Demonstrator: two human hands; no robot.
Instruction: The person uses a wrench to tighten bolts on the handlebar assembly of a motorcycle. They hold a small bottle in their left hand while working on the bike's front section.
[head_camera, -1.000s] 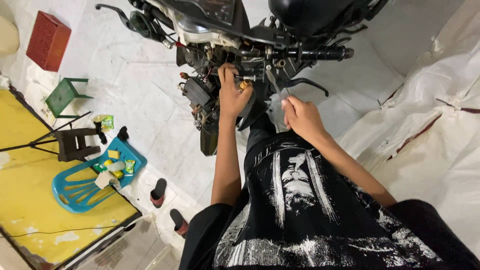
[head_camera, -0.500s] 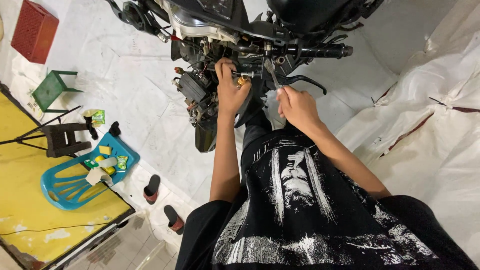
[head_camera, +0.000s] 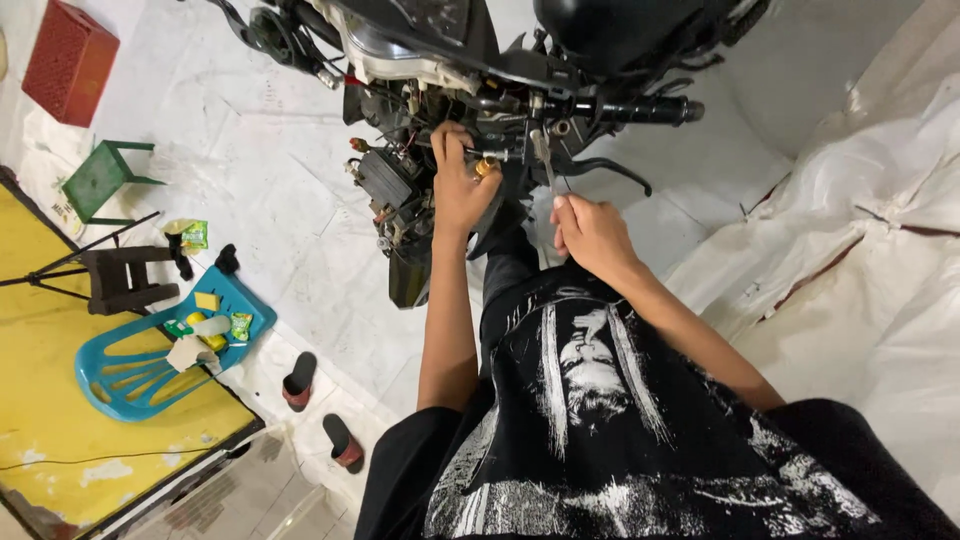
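A black motorcycle (head_camera: 520, 40) stands in front of me with its front panels off, wiring and a black box (head_camera: 385, 180) exposed. My left hand (head_camera: 458, 185) is up in the open front section, fingers curled around a small brass-coloured part (head_camera: 486, 166). My right hand (head_camera: 592, 235) is closed on the handle of a thin metal tool (head_camera: 545, 160) whose shaft points up toward the handlebar clamp. The black handlebar grip (head_camera: 640, 110) sticks out to the right above that hand.
A blue plastic chair (head_camera: 150, 345) with small packets lies at the left on a yellow floor area (head_camera: 60, 440). A green stool (head_camera: 100, 180), a red crate (head_camera: 68, 62) and a black stand (head_camera: 125, 278) sit nearby. Two sandals (head_camera: 320, 410) lie below. White sheeting (head_camera: 860, 230) covers the right.
The view has shifted slightly. My right hand has dropped a little lower and now grips the thin tool; my left hand stays in the front section.
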